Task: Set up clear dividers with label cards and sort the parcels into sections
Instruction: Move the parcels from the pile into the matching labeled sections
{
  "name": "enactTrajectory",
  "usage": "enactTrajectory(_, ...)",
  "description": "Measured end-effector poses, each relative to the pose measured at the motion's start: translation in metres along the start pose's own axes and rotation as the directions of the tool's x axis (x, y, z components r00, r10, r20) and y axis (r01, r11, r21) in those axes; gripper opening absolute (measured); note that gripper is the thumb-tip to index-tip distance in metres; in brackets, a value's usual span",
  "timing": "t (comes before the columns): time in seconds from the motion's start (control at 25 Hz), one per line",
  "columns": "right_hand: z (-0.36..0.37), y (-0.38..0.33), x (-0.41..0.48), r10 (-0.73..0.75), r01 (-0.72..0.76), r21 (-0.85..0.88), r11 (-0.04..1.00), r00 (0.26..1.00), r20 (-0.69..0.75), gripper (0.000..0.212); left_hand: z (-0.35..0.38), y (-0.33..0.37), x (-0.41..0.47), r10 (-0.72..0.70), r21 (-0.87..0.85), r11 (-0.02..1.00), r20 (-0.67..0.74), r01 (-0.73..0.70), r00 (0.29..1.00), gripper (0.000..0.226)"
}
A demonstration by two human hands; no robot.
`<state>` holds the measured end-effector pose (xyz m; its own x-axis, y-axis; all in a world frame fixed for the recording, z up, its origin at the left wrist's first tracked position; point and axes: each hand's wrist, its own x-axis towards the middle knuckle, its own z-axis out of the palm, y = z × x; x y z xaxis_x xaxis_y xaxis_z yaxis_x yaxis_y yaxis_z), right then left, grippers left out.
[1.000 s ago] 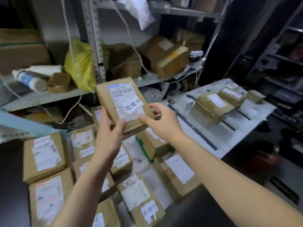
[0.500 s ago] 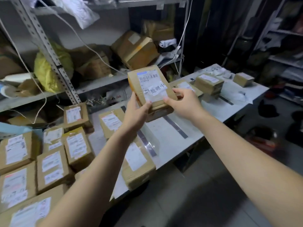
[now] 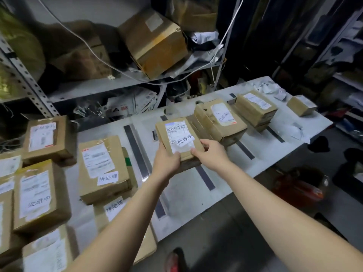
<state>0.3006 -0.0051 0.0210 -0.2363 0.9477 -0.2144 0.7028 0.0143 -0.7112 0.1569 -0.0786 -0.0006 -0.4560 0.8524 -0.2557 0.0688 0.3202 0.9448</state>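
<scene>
A brown cardboard parcel (image 3: 177, 137) with a barcode label and a white handwritten slip is held low over the white table (image 3: 255, 165), in the middle section between dark strips. My left hand (image 3: 166, 161) grips its near left corner and my right hand (image 3: 211, 154) grips its near right edge. Just right of it lies a parcel with a white slip (image 3: 220, 119) on top of others, and further right a second stack (image 3: 255, 107). To the left rests a parcel with a white slip (image 3: 104, 167). Dark strips (image 3: 137, 152) cross the table; clear dividers are hard to make out.
Several labelled parcels (image 3: 39, 195) crowd the left side. A small box (image 3: 301, 105) and crumpled paper (image 3: 271, 89) lie at the table's far right. A metal shelf (image 3: 102, 85) behind holds a large box (image 3: 155, 42) and loose cables. A red object (image 3: 298, 189) sits on the floor.
Both hands have carried the parcel rightward from above the left pile and lowered it toward the table's middle section. The view has turned to the right with them.
</scene>
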Motion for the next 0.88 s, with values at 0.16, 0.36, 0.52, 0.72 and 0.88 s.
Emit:
enactTrajectory(0.16, 0.025, 0.005, 0.038, 0.01, -0.004, -0.066, 0.998, 0.996, 0.09, 0.029, 0.015, -0.018, 0.035, -0.174, -0.027, 0.985, -0.077, 0.172, 0.982, 0.059)
enactTrajectory(0.36, 0.065, 0.031, 0.074, 0.05, -0.024, -0.15, 0.988, 0.984, 0.171, 0.033, 0.03, -0.046, 0.069, -0.315, -0.073, 0.949, -0.116, 0.308, 0.942, 0.066)
enactTrajectory(0.52, 0.081, 0.046, 0.082, 0.038, -0.002, -0.157, 0.988, 0.972, 0.233, 0.032, 0.038, -0.066, 0.071, -0.393, 0.016, 0.916, -0.16, 0.4, 0.906, 0.068)
enactTrajectory(0.72, 0.067, 0.038, 0.09, -0.071, 0.144, -0.349, 0.926, 0.975, 0.212, 0.037, 0.03, -0.028, 0.053, -0.19, 0.383, 0.889, -0.19, 0.251, 0.963, 0.049)
enactTrajectory(0.88, 0.035, -0.022, 0.095, -0.404, 0.508, -0.469, 0.722, 0.86, 0.311, 0.053, -0.026, 0.024, 0.017, 0.06, 0.727, 0.676, -0.218, 0.121, 0.974, 0.062)
